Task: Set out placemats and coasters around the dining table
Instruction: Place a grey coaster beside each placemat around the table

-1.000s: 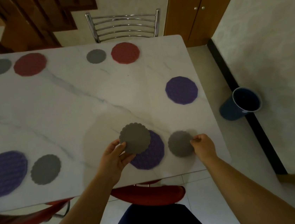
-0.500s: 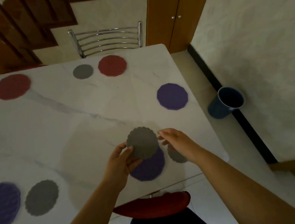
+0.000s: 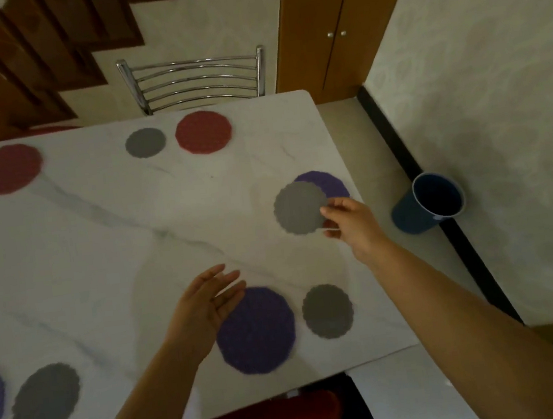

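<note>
Coaster [image 3: 300,209], grey, pinched at its edge in my right hand [image 3: 353,226], overlapping the purple placemat [image 3: 328,182] at the table's [image 3: 105,235] right edge. My left hand [image 3: 207,308] hangs empty, fingers spread, beside the near purple mat [image 3: 259,331].

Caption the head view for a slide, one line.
Right hand carries a grey coaster toward the purple placemat at the marble table edge; left hand hovers open.
</note>
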`<state>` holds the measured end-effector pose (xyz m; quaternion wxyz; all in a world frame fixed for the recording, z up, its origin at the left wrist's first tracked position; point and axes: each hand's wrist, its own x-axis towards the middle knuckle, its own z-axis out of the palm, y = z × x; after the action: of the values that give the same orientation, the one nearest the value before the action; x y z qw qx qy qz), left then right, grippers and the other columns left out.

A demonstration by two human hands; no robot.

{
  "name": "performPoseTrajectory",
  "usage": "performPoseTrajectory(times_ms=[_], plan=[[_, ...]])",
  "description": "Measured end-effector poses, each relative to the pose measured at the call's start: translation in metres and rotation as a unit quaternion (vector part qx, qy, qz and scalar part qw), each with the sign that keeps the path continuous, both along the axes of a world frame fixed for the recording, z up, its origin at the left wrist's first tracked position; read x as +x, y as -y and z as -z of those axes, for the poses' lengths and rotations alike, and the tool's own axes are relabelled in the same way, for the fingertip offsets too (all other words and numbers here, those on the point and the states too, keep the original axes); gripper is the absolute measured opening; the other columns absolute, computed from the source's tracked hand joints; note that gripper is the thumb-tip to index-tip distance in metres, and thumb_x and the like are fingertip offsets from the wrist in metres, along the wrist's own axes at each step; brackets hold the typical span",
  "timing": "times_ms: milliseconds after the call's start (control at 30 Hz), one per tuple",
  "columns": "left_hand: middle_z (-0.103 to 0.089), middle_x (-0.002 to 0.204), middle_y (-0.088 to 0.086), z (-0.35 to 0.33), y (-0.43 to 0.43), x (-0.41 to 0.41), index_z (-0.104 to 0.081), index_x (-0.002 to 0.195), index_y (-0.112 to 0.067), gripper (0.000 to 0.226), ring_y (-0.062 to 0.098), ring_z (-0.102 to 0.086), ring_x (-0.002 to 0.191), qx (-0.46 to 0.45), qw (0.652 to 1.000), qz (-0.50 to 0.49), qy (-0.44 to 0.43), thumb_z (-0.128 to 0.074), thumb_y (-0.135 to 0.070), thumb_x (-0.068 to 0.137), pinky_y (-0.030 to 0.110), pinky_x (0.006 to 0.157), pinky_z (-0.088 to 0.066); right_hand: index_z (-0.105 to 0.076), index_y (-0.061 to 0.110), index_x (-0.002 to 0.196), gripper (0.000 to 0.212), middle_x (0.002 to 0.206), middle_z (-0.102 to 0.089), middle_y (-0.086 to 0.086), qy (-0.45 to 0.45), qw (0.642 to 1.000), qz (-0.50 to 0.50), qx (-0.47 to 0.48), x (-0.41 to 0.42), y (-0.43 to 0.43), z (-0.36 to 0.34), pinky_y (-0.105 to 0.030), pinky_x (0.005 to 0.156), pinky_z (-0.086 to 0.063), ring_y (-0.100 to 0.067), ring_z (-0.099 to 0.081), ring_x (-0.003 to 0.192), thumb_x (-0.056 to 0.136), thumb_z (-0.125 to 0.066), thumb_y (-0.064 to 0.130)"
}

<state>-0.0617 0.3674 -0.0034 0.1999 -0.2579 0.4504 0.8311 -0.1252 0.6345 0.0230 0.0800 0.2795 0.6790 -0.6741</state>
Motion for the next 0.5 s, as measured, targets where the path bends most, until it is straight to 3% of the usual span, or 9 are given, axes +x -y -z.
performPoseTrajectory(times_ms=[67,200,300,400,500], plan=[[-0.076,0.088,0.011,0.003,-0.001,-0.002,-0.059,0.106,-0.007,0.020,0.025,-0.074,0.080,-0.010,1.000,-0.028,0.003,-0.040,-0.009,0.099,0.031,0.070,-0.061,-0.058,0.012,0.094,0.006,0.081,-0.060,-0.003,0.005,0.999,0.049,-0.017,-0.032,-0.022,0.005,-0.020,0.048,-0.052,-0.013,-0.058,0.065,0.090,-0.056,0.008],[-0.072,0.094,0.014,0.013,-0.013,-0.010,-0.059,0.106,-0.008,0.025,0.024,-0.074,0.075,-0.011,0.996,-0.081,0.043,-0.035,-0.016,0.101,0.031,0.066,-0.061,-0.057,0.010,0.108,0.016,0.085,-0.060,-0.005,0.021,0.996,0.082,-0.032,-0.095,-0.052,0.023,-0.024,0.057,-0.051,-0.014,-0.058,0.069,0.092,-0.054,0.011],[-0.076,0.085,0.011,0.024,-0.027,-0.019,-0.060,0.104,-0.009,0.027,0.024,-0.074,0.073,-0.009,0.991,-0.117,0.071,-0.036,-0.021,0.100,0.032,0.061,-0.061,-0.055,0.013,0.093,0.008,0.079,-0.058,-0.004,0.016,0.995,0.082,-0.050,-0.137,-0.063,0.038,-0.022,0.048,-0.045,-0.012,-0.055,0.057,0.092,-0.052,0.007],[-0.077,0.085,0.011,0.035,-0.039,-0.024,-0.060,0.103,-0.009,0.028,0.026,-0.074,0.075,-0.014,0.987,-0.140,0.081,-0.037,-0.025,0.100,0.033,0.061,-0.062,-0.056,0.015,0.077,0.019,0.071,-0.056,-0.006,0.024,0.997,0.065,-0.046,-0.170,-0.069,0.056,-0.019,0.039,-0.037,-0.014,-0.048,0.051,0.091,-0.051,0.003],[-0.077,0.088,0.013,0.043,-0.051,-0.029,-0.060,0.103,-0.009,0.029,0.027,-0.074,0.076,-0.021,0.984,-0.154,0.091,-0.037,-0.026,0.099,0.034,0.062,-0.062,-0.054,0.016,0.076,0.020,0.069,-0.053,-0.005,0.043,0.997,0.063,-0.024,-0.195,-0.075,0.073,-0.017,0.035,-0.033,-0.015,-0.046,0.051,0.091,-0.051,0.003]])
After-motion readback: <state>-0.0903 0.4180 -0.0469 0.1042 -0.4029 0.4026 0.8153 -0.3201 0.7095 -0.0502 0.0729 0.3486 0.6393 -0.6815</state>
